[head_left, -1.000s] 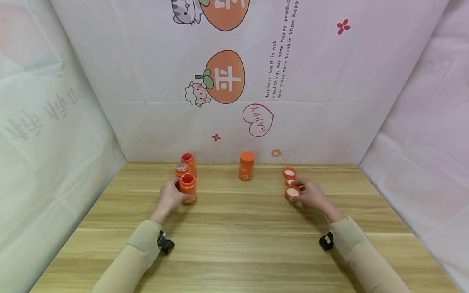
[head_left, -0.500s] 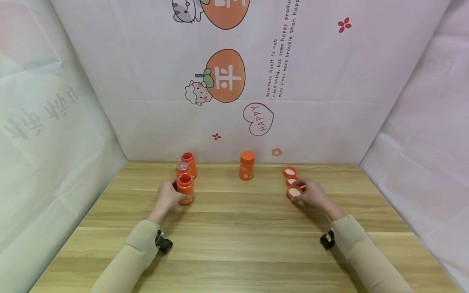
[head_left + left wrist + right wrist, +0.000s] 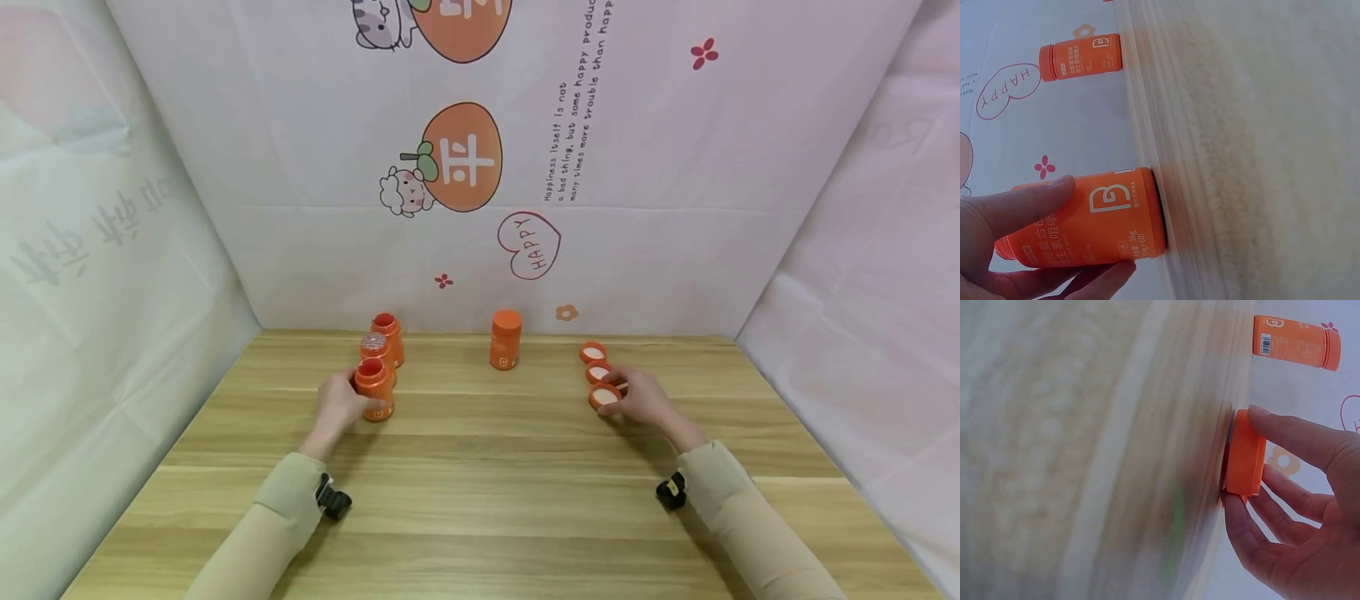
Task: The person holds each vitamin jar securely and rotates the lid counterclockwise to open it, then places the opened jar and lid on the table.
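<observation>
In the head view my left hand (image 3: pixel 340 407) grips an open orange bottle (image 3: pixel 378 400), thumb on one side and fingers on the other. The left wrist view shows that bottle (image 3: pixel 1110 215) with its base at the tabletop. Right behind it stand an orange bottle with a silvery seal over its mouth (image 3: pixel 373 343) and another uncapped bottle (image 3: pixel 387 327). On the right, my right hand (image 3: pixel 640 398) pinches the nearest of three orange caps (image 3: pixel 604 396) by its rim, white inside facing up. The other caps, a middle one (image 3: pixel 597 372) and a far one (image 3: pixel 592 353), lie in line behind.
A capped orange bottle (image 3: pixel 506 340) stands upright near the back wall, between the two groups. White printed sheets (image 3: pixel 637 250) rise behind and at both sides of the wooden table (image 3: pixel 480 492).
My left hand has shifted slightly left with the open bottle, bringing it in front of the sealed one. My right hand has moved the nearest cap slightly to the right.
</observation>
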Demonstrator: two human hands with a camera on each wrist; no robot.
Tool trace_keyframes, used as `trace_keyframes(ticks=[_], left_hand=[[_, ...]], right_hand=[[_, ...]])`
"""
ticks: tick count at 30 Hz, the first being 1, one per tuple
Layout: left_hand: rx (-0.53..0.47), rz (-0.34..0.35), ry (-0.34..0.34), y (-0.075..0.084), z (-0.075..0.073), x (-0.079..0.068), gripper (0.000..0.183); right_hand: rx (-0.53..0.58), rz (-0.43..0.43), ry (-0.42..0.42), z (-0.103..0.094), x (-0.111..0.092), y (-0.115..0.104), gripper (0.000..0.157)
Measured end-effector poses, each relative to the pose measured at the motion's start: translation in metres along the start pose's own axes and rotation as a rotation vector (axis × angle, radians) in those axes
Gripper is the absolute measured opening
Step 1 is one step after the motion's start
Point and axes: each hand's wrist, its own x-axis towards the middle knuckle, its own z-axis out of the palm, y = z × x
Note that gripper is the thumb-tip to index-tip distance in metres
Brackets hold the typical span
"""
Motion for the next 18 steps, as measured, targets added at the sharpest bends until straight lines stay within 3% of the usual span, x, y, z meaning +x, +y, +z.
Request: trace_keyframes(ticks=[18], left_hand=[[0.043,-0.025,-0.005,-0.0007,-0.0001,0.002,0.058]], right_hand=[[0.029,0.072,-0.002,-0.0024,-0.0033,0.0011,0.055]])
